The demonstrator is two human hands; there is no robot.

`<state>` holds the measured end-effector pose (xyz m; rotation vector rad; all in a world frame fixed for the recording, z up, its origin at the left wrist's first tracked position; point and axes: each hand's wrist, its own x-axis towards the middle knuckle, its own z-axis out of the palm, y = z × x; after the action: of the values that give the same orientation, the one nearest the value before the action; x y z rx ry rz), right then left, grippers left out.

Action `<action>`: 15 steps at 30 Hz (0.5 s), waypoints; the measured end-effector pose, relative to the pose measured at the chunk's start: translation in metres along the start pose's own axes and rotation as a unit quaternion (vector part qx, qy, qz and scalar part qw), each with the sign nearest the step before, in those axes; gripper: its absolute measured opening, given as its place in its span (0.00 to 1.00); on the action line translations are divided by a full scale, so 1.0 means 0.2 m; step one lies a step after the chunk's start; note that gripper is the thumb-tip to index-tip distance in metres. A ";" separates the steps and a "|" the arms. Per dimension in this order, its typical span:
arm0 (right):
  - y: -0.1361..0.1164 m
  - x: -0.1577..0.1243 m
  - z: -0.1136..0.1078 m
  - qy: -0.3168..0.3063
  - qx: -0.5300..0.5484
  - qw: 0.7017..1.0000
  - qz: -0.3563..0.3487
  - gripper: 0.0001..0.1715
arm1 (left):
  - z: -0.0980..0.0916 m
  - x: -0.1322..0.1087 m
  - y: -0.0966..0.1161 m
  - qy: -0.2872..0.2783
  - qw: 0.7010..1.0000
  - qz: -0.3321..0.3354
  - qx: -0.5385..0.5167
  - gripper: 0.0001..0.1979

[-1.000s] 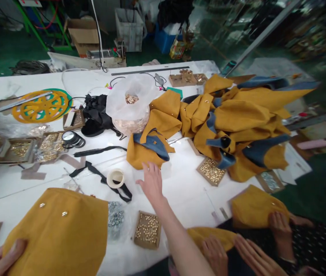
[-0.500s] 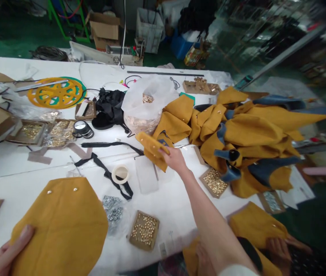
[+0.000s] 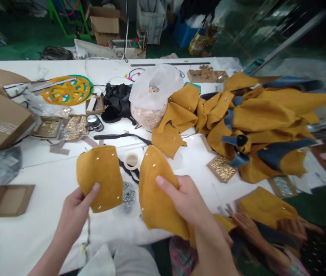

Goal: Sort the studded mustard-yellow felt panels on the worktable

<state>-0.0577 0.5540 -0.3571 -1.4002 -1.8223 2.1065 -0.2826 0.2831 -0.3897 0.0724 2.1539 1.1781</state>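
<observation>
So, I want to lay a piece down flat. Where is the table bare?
Mostly the white table between the shallow cardboard tray and the left hand. A narrower patch lies between the right hand and the box of gold bits. Crowded: the right, under heaped yellow cloth, and around the white bag.

Left fingers pinching mustard panel, right fingers pinching second panel, white table

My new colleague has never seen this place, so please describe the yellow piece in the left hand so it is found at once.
Start at the white table and find the left hand over its near side. The yellow piece is held there under the thumb. Unlike the piece in the right hand, it looks smaller and squarer.
</observation>
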 end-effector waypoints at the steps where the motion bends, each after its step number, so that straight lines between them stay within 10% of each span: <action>1: 0.00 -0.03 0.15 -0.020 -0.043 0.998 -0.032 0.32 | 0.04 -0.03 0.02 -0.038 0.999 0.001 -0.016 0.33; 7: 0.16 0.02 0.78 0.036 -0.058 0.984 -0.166 0.22 | 0.11 -0.13 -0.10 -0.163 0.985 0.055 -0.005 0.34; 12: 0.28 0.01 0.83 -0.034 -0.059 0.987 -0.145 0.22 | 0.01 -0.03 -0.34 -0.181 0.978 0.029 0.099 0.36; 15: 0.29 0.06 0.69 -0.181 -0.080 0.961 -0.194 0.24 | -0.02 0.01 -0.38 -0.147 0.985 -0.030 0.084 0.30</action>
<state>-0.1219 0.4344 -0.4218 -0.6176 -2.2133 2.1382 -0.2663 0.2354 -0.4474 0.2391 1.9737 0.8874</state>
